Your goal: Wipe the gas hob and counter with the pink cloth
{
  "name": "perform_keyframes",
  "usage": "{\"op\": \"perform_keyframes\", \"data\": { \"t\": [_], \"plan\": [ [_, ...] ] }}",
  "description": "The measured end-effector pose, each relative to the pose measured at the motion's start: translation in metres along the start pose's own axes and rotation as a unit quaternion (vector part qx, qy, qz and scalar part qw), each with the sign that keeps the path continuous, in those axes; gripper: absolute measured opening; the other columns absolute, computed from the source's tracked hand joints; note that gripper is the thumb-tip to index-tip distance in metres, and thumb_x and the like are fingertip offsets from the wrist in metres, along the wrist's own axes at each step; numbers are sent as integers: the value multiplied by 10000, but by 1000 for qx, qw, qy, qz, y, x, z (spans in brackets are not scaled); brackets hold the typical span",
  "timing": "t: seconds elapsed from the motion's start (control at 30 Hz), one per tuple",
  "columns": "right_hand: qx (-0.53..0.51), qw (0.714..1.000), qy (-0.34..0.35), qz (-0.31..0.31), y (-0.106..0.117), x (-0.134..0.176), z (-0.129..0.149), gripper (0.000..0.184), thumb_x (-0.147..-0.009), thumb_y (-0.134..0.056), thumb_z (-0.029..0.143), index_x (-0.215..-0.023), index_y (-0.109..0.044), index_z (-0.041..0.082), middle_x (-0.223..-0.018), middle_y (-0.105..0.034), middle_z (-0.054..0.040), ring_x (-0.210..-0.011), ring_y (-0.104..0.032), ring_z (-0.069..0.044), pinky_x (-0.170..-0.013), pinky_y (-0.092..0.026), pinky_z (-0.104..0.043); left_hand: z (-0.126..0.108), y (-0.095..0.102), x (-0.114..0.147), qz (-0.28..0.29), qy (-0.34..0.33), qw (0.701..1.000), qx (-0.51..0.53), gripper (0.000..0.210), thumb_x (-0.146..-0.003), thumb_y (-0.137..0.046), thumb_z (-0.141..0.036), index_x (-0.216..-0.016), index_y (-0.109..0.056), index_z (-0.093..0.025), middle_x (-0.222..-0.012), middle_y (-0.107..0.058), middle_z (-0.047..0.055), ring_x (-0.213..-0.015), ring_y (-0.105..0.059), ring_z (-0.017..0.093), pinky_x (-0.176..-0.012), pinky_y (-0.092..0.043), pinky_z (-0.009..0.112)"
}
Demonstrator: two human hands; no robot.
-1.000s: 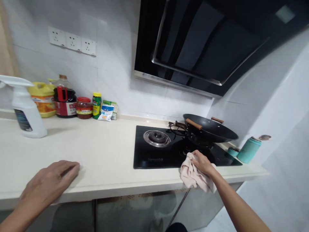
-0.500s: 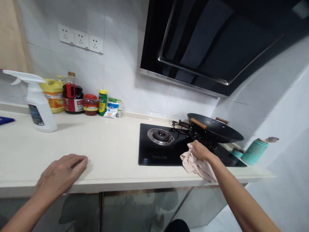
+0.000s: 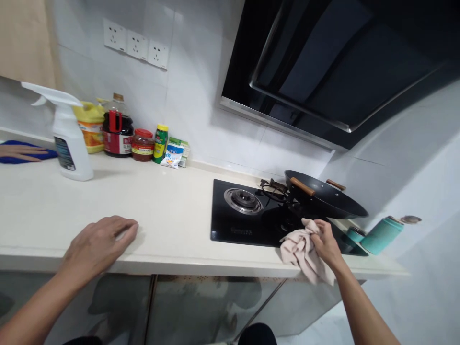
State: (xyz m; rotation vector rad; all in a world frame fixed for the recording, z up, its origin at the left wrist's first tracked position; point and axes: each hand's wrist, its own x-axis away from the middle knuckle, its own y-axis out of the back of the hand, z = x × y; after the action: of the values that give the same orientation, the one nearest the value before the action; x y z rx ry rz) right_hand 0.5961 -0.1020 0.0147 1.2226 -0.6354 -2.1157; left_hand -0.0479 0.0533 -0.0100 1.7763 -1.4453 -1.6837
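Note:
My right hand (image 3: 326, 242) is closed on a pale pink cloth (image 3: 300, 249) at the front edge of the black gas stove (image 3: 230, 230). The cloth is bunched and part of it hangs over the counter's front edge. Just behind that hand a dark wok (image 3: 330, 199) with wooden handles sits over the right burner. On the pale countertop (image 3: 168, 215), left of the stove, rests my left hand (image 3: 97, 242); its fingers are loosely bent, a gap shows beside the thumb, and nothing is held.
A white spray bottle (image 3: 70, 143) stands at the left, near a sauce jug (image 3: 118, 129), a red-lidded jar (image 3: 143, 145) and other seasonings. Another person's hand (image 3: 21, 152) lies on a blue cloth (image 3: 48, 154). A teal canister (image 3: 383, 235) is right of the stove; a range hood (image 3: 323, 72) hangs above.
My right hand has pulled the cloth slightly back toward the counter's front edge. The other person's hand has come into view on the blue cloth. The camera view has shifted.

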Motion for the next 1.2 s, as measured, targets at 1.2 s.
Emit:
{"op": "perform_keyframes", "data": {
  "t": [1.2],
  "plan": [
    [157, 954, 103, 232, -26, -61, 17, 342, -944, -390, 271, -1114, -684, 233, -990, -544, -60, -976, -547, -212, -944, -440, -343, -5, 3, -2, 37, 35, 999, -8, 464, -887, -384, -514, -969, -735, -222, -1097, -754, 61, -1028, -664, 281, -936, -469, 393]
  ]
}}
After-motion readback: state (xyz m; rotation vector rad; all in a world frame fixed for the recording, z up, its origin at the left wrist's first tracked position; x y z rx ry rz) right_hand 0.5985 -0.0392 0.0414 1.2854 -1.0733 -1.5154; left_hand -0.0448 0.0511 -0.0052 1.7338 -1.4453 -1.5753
